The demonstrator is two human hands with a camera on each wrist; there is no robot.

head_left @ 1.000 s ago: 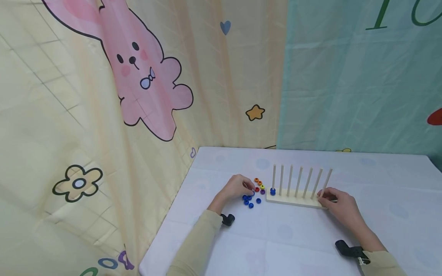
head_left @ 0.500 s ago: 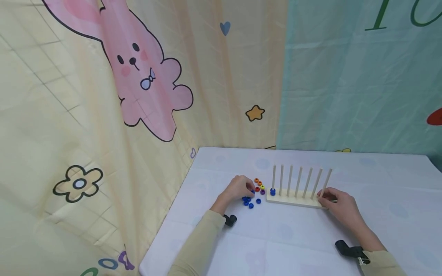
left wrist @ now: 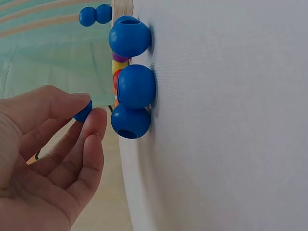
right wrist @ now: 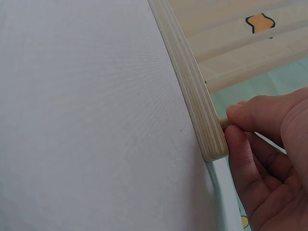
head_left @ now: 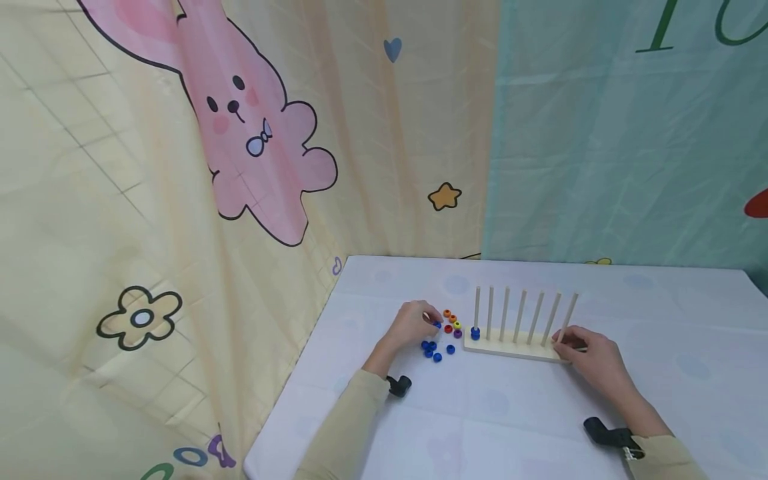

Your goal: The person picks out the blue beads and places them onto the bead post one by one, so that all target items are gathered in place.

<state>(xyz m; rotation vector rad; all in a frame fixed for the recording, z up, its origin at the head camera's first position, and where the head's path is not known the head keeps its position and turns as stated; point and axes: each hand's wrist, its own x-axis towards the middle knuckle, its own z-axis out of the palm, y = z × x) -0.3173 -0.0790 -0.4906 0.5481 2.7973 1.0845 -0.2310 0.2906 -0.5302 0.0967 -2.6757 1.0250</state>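
Between thumb and forefinger my left hand (head_left: pixel 413 324) pinches a blue bead (left wrist: pixel 83 111), raised above the tabletop. Just below it lie several loose blue beads (left wrist: pixel 137 86). To the right stands a pale wooden board with a row of upright pegs (head_left: pixel 516 345); its leftmost peg carries two blue beads (head_left: pixel 475 333), and the other pegs are bare. At the board's right end my right hand (head_left: pixel 591 353) pinches the foot of the last peg (right wrist: pixel 224 123), its fingertips right at the board's edge (right wrist: pixel 202 110).
Orange beads (head_left: pixel 447 313), a red bead (head_left: pixel 448 329), a yellow bead (head_left: pixel 457 325) and a purple bead (head_left: pixel 458 334) lie between the left hand and the board. A white cloth covers the table (head_left: pixel 468 427). Printed curtains (head_left: pixel 408 133) hang behind and to the left.
My left hand has picked a blue bead out of the loose group and lifted it slightly. The right hand and the pegged board have stayed in place.
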